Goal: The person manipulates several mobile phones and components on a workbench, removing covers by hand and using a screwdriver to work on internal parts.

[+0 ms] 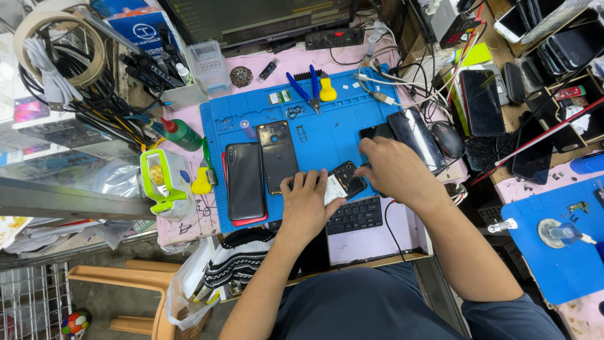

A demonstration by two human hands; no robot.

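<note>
My hands meet over one opened phone [343, 182] at the near edge of the blue mat [327, 135]; my left hand [306, 203] lies flat and spread, fingers loosely open, pressing the phone's near end down, gripping nothing; my right hand [391, 167] is curled, fingertips pinched at the phone's far corner, though whether they hold a small tool I cannot tell; the phone lies face down, its back off, a pale battery showing beside dark parts.

On the mat I count two more things of the kind to my left: one whole dark phone [245, 181] lying on a red cover, and just beside it one black back shell [277, 155] with a camera hole; to my right, one dark phone [416, 135] lies tilted at the mat's edge, touching it; one black mouse [447, 139] sits just beyond that.

At the far edge of the mat lie one pair of blue-handled pliers [302, 91] and one yellow-handled tool [327, 91]; one green bottle [180, 133] with a red tip stands off the mat's left side; one black keyboard [355, 215] shows under my wrists on the desk [377, 242].
</note>
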